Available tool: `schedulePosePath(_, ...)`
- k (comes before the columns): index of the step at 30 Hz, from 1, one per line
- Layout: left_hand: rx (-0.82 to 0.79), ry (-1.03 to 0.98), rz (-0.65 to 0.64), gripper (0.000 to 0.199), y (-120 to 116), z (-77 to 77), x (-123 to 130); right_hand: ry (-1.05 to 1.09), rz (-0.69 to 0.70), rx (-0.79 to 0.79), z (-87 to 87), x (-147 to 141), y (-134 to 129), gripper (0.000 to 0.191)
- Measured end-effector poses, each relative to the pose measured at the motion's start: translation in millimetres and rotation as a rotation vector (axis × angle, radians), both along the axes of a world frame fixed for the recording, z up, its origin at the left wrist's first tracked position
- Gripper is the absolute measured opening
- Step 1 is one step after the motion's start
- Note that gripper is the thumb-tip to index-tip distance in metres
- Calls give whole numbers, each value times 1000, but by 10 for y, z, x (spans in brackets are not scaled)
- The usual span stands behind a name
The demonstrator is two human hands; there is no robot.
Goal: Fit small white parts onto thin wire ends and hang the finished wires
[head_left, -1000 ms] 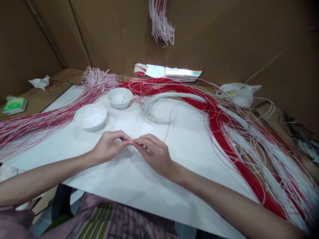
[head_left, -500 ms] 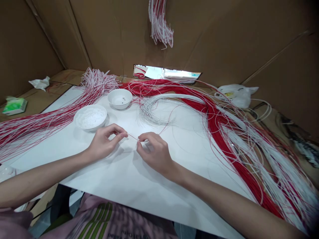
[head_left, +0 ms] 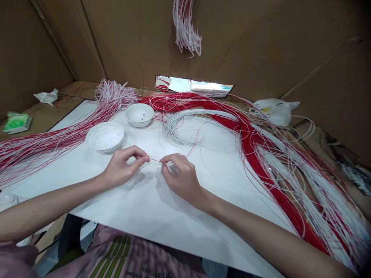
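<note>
A thin red wire is stretched between my two hands, just above the white tabletop. My left hand pinches one end between thumb and forefinger. Thumb and forefinger of my right hand are closed on the wire a short way along. From behind my right hand a red strand runs back toward the coil of white wires. Beyond my left hand stands a white bowl filled with small white pieces. Anything threaded on the wire at the fingertips is too small to make out.
A second white bowl holds a few dark specks. Red and white wires with white-covered ends lie at left. A thick red bundle curves down the right side. Cardboard walls enclose the table; a plastic bag lies at back right.
My right thumb has closed up against the forefinger on the wire. The wire between my hands lies flatter, and my left hand has shifted slightly.
</note>
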State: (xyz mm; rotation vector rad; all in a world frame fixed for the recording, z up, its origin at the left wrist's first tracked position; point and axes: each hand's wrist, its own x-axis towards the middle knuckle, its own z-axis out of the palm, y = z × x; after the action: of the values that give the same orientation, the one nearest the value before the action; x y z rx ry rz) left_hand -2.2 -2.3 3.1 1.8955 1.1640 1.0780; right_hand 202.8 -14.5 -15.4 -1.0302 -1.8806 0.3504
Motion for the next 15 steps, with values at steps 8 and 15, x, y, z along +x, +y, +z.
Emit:
schedulePosePath(8, 55, -12, 76, 14, 16, 4, -12, 7, -73, -5, -31, 4, 36, 15)
schedulePosePath(15, 63, 1, 112, 14, 22, -3, -14, 70, -120, -85, -56, 22, 64, 17)
